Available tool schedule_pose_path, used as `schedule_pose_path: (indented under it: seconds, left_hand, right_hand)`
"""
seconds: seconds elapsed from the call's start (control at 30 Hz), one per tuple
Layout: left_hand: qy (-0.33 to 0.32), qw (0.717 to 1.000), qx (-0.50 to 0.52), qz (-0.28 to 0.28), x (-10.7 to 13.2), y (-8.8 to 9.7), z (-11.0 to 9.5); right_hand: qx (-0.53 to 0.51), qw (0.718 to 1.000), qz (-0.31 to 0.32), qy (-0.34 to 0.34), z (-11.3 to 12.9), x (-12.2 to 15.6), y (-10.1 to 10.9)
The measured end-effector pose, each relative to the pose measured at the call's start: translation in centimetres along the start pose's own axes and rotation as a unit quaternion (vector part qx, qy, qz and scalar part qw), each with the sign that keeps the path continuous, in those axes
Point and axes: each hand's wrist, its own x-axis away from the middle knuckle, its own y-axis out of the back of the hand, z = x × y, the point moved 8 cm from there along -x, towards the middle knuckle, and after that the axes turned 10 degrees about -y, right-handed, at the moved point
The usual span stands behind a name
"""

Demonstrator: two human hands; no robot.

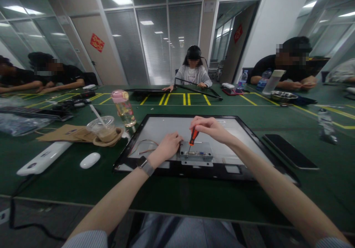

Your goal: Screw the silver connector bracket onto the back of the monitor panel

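My right hand grips a screwdriver with an orange and black handle. Its shaft points down at the port side of a grey metal box, which has a blue connector on its front. At the box's left end, my left hand has its fingers bent against the edge; their tips are partly hidden. Under both hands lies a flat display panel with a pale back and a black frame. Thin wires run across the panel left of my left hand.
Left of the panel are a pink-lidded bottle, a plastic cup with a straw, a white mouse and a white power strip. On the right lies a black phone. Several people sit around the green table.
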Motion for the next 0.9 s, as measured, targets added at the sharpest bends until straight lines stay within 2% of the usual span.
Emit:
schedule_pose_path:
  seconds: [0.17,0.4,0.53,0.7,0.9]
  left_hand:
    - [0.002,1.0,-0.008,0.004,0.0,0.0,0.0]
    - [-0.003,1.0,-0.005,0.008,-0.1,0.0,-0.1]
    - [-0.005,1.0,-0.008,0.006,-0.1,0.0,-0.1]
    - [-0.004,1.0,-0.01,0.0,0.0,0.1,-0.1]
    - [-0.005,1.0,-0.01,0.002,0.0,0.1,-0.1]
  right_hand:
    - [-0.051,0.996,0.062,-0.041,-0.5,0.1,-0.7]
    - [-0.09,0.994,-0.048,-0.034,-2.4,-0.3,0.4]
    - [-0.081,0.995,-0.029,-0.044,-2.3,-0.4,-0.1]
    - [-0.185,0.979,0.014,-0.082,-2.8,-0.3,-1.1]
    - [-0.222,0.97,-0.034,-0.089,-3.9,-0.3,-0.8]
